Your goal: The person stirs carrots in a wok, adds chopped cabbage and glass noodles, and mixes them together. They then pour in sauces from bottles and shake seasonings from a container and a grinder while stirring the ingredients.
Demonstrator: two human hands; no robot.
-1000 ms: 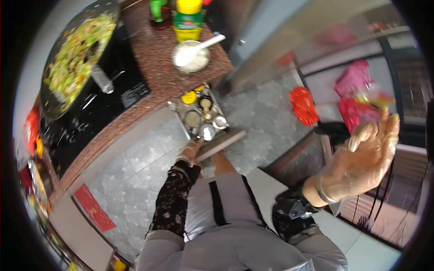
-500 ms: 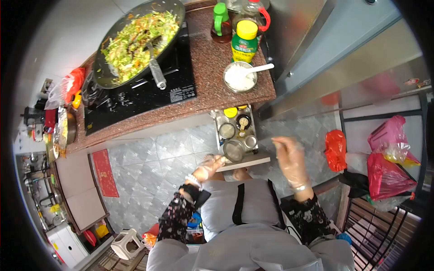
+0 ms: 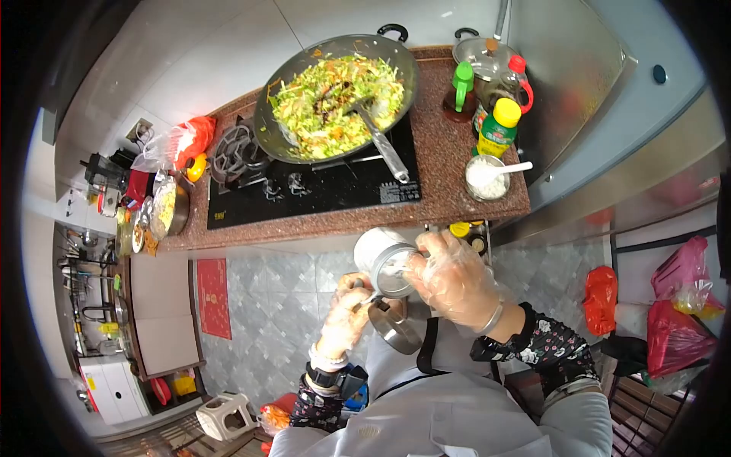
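Glass jar (image 3: 376, 250) — left hand (image 3: 345, 314) clamped on it, right hand (image 3: 459, 286) at its mouth, grip unclear — green label (image 3: 496, 139) unreadable.

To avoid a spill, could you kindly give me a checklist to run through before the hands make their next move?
1. Jar held by left hand: ok.
2. Lid open: ok.
3. Right hand gripping a spoon: cannot tell; its fingertips are hidden.
4. Wok on the hob: ok.
5. Turner wholly inside the wok: not ok; its handle juts out.
6. Flame under the wok: cannot tell; hidden.
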